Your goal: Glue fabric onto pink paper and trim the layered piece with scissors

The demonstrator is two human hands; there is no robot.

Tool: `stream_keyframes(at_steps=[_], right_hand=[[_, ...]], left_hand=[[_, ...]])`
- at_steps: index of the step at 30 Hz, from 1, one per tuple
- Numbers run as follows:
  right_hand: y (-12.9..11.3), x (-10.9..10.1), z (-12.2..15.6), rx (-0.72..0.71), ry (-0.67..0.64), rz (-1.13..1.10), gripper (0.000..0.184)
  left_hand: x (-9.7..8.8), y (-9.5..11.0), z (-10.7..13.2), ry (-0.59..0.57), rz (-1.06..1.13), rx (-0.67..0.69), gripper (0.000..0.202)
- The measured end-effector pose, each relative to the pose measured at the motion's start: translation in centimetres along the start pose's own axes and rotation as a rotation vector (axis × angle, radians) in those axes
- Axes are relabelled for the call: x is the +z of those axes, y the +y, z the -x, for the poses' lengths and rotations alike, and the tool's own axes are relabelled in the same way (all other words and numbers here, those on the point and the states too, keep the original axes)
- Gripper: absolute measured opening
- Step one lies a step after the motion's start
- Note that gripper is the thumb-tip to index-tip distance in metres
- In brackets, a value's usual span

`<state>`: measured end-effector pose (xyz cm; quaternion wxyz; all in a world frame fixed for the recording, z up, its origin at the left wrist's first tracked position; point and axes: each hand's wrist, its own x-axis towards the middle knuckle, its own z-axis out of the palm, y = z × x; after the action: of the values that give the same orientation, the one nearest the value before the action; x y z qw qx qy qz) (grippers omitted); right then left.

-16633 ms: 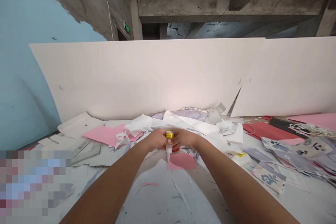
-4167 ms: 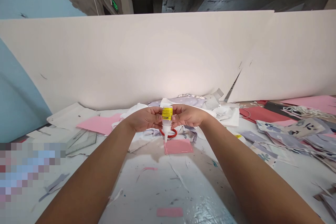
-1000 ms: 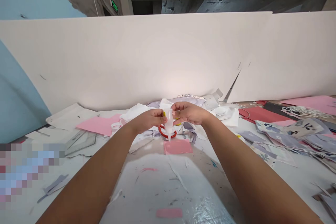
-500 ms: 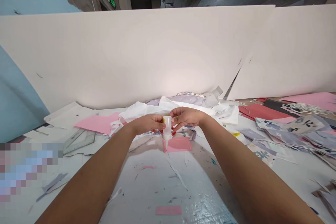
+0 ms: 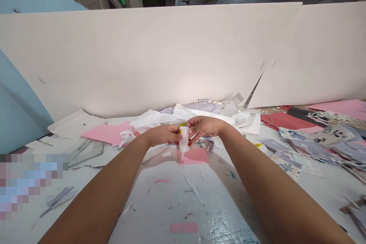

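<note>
Glue bottle [image 5: 184, 139] pinched upright by both hands [image 5: 162, 135] [image 5: 205, 127].

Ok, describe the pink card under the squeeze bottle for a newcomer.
On the white table, find the left hand and right hand holding a squeeze bottle upright. Below lies a small pink rectangle, its left edge under the nozzle tip; the larger pink sheet lies further left, the pink strip nearer you.

Two bare forearms, the left forearm [image 5: 97, 194] and the right forearm [image 5: 274, 194], rise from the bottom edge of the view, broad there and tapering smoothly to rounded wrists. The left hand [image 5: 161, 135] and the right hand [image 5: 206, 126] are bare too, with slim fingers and short fingernails, though the nails show only small.
</note>
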<state>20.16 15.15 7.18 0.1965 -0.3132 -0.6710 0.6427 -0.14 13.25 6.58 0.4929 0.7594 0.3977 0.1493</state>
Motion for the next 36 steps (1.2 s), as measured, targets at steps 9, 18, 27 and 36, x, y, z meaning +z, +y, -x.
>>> stream_keyframes(at_steps=[9,18,27,36], right_hand=[[-0.1,-0.6,0.5,0.045,0.013,0.035,0.025],[0.0,-1.1,0.6,0.090,0.014,0.066,0.028],[-0.2,-1.3,0.9,0.123,-0.003,0.076,0.032],[-0.1,-1.6,1.0,0.138,-0.014,0.095,0.032]], left_hand=[[0.9,-0.1,-0.5,0.001,0.055,0.016,0.033],[1.5,-0.4,-0.9,-0.022,0.104,0.040,0.037],[2.0,-0.3,-1.1,-0.004,0.065,0.031,0.032],[2.3,-0.2,-1.1,-0.003,0.027,0.040,0.030]])
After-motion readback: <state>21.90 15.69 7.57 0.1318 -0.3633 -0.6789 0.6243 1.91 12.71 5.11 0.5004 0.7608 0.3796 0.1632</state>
